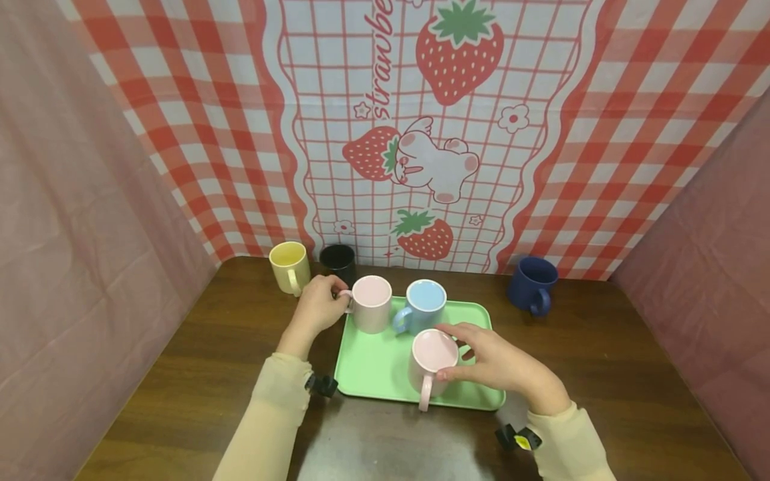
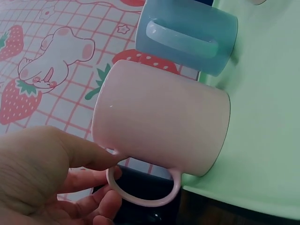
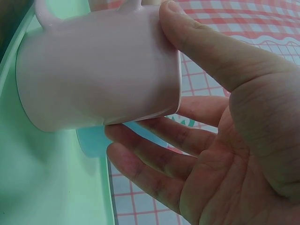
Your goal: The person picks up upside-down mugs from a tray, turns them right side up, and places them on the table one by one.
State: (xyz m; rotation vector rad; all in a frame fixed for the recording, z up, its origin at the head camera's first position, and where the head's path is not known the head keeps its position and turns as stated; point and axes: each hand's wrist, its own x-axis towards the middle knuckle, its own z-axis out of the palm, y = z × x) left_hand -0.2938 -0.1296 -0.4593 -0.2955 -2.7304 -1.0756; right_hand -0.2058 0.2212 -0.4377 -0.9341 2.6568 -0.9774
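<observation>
On the light green tray stand two pink mugs and a light blue mug. My left hand pinches the handle of the back-left pink mug between thumb and fingers; the mug's base is at the tray. At the tray's front, my right hand holds the other pink mug from the right. Its thumb lies against the side near the rim, with the fingers around the opposite side. This mug's handle points toward me.
Behind my left hand, a yellow mug and a black cup stand on the brown wooden table. A dark blue mug stands at the back right. A strawberry-patterned cloth hangs behind the table.
</observation>
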